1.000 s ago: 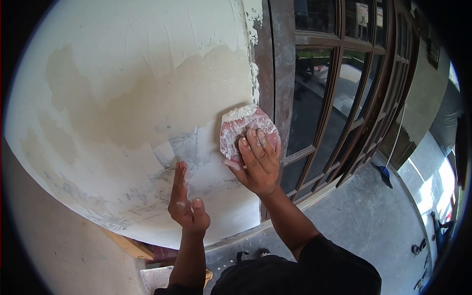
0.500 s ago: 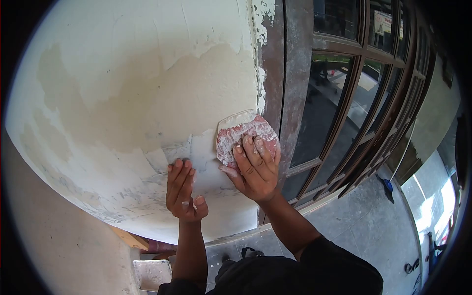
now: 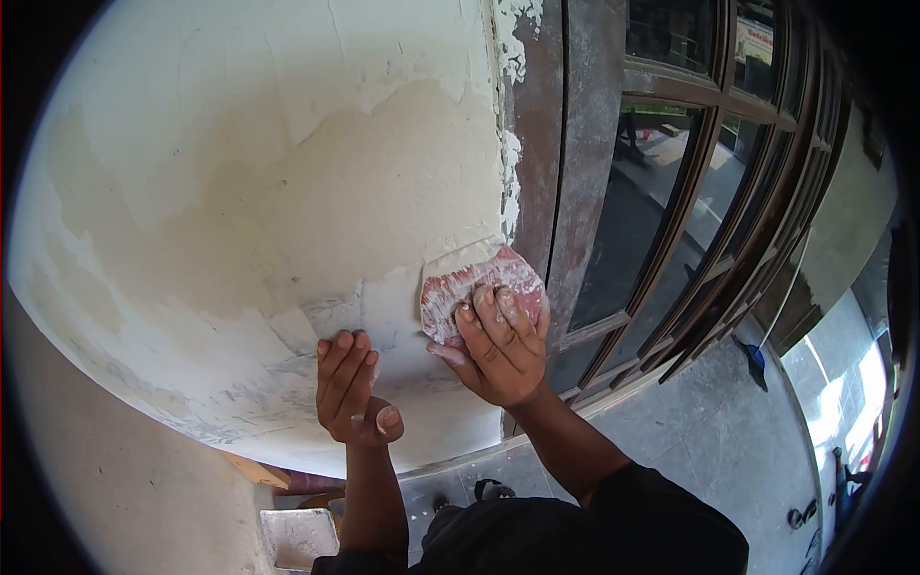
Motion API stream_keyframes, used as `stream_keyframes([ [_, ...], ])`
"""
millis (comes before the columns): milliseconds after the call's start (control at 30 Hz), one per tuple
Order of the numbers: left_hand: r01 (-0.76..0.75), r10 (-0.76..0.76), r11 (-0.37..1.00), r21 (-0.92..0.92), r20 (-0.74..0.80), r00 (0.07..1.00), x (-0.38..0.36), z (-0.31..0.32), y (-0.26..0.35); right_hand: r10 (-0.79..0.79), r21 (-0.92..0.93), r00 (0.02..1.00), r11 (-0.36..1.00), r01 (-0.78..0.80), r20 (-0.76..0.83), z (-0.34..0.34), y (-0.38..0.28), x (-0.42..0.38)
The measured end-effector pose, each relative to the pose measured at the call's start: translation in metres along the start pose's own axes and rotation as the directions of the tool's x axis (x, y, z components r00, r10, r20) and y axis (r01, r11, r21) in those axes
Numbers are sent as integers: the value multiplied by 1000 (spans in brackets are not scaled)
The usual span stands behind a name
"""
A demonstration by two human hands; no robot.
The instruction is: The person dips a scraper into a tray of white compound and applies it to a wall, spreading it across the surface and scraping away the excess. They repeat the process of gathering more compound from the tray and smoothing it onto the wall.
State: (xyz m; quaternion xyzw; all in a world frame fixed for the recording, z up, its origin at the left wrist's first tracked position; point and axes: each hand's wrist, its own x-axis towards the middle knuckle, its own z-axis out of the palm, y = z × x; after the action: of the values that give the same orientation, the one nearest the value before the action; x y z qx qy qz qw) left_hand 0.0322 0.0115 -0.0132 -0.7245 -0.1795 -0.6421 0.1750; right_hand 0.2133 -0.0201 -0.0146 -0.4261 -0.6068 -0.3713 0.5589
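Note:
A red, putty-smeared plastic spreader (image 3: 477,280) is gripped in my right hand (image 3: 503,347), its broad upper edge against the wall (image 3: 316,192) close to the brown door frame. My fingers lie over its face, with the thumb at its lower left edge. A band of pale putty shows along its upper edge. My left hand (image 3: 353,391) is at the wall to the left and lower, fingers stretched upward and thumb apart, with white smears on the skin. Beige and white patches of filler cover the wall, with greyish streaks around the hands.
Right of the wall edge stands a brown wooden frame (image 3: 586,115) with glass panes. Below left, a putty-stained tray (image 3: 299,539) sits near a wooden piece (image 3: 259,470). Grey tiled floor (image 3: 700,460) extends right, with a blue-and-black object (image 3: 755,364) on it.
Both hands sit slightly lower in the view, the right one still gripping the spreader. The wall and door frame have shifted a little as the camera moved.

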Motion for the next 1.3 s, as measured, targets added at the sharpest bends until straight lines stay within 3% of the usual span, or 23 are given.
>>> stream_keyframes([
  [267, -3, 3, 1000, -3, -47, 999, 1, 3, 0, -22, 7, 999, 1000, 22, -33, 0, -4, 8],
  [467, -14, 14, 1000, 20, 14, 1000, -2, 0, -1, -15, 10, 1000, 1000, 15, 9, -5, -6, -7],
  [567, -8, 8, 1000, 19, 24, 1000, 0, 1, -1, -64, 32, 995, 997, 67, -78, 0, -1, 11],
  [633, 0, 0, 1000, -4, -39, 999, 0, 3, -1, -79, 34, 997, 996, 79, 0, 5, 7, 10],
  [767, -16, 16, 1000, -5, -33, 999, 1, 4, -2, 13, 5, 999, 1000, -13, 36, -7, -5, -7],
  [833, -15, 15, 1000, -8, -46, 999, 1, 4, -1, -18, 30, 1000, 999, 18, 2, -5, -6, -7],
  [900, -20, 20, 1000, 12, -11, 1000, -1, 1, -1, -65, 28, 996, 997, 67, -56, 1, -5, 5],
  [1000, -30, 30, 999, 32, 14, 999, -1, 2, -1, -100, 22, 995, 995, 100, -5, 8, 7, 7],
  [1133, -33, 32, 999, 32, 23, 999, -1, 1, -2, -28, 25, 998, 999, 27, 64, -4, 0, -22],
  [1300, -38, 36, 998, 50, 41, 998, -1, 0, -1, -58, 39, 997, 997, 60, -46, -2, -5, 9],
])
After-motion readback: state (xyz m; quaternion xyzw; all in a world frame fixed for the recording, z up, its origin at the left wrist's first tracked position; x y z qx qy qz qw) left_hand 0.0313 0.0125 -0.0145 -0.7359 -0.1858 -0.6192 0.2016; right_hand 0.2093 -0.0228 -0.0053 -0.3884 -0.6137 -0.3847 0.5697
